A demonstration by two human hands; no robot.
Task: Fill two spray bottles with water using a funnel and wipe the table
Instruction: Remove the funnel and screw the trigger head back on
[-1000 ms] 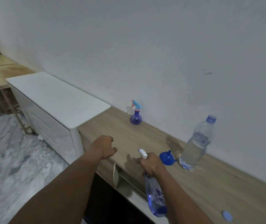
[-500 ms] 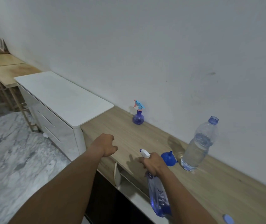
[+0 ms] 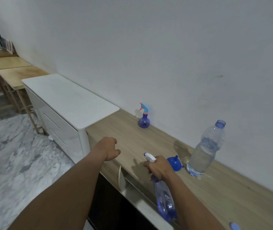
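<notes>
Progress: filling looks mostly done, wiping not yet begun, as far as I can judge.
- Water bottle (image 3: 205, 151) stands uncapped on the wooden table (image 3: 223, 193), close to the wall. It is a bit over half full of clear water.
- Blue funnel (image 3: 174, 163) lies just left of the water bottle, on its side, in no bottle neck.
- Blue cap (image 3: 235, 226) lies nearer the camera and to the right of the water bottle, well apart from it.
- Tall spray bottle (image 3: 165, 201) is left of the water bottle and nearer the camera, with its white head fitted. Right hand (image 3: 159, 168) grips its neck. Some liquid shows low in the blue body; level unclear.
- Small round spray bottle (image 3: 143, 121) is far left of the water bottle, against the wall, with its head on. Its dark tint hides the fill.
- Left hand (image 3: 108, 149), further left, hangs at the table's front edge with fingers curled in, holding nothing.
- No cloth in view. A faint wet sheen at the water bottle's base, if I read it right.
</notes>
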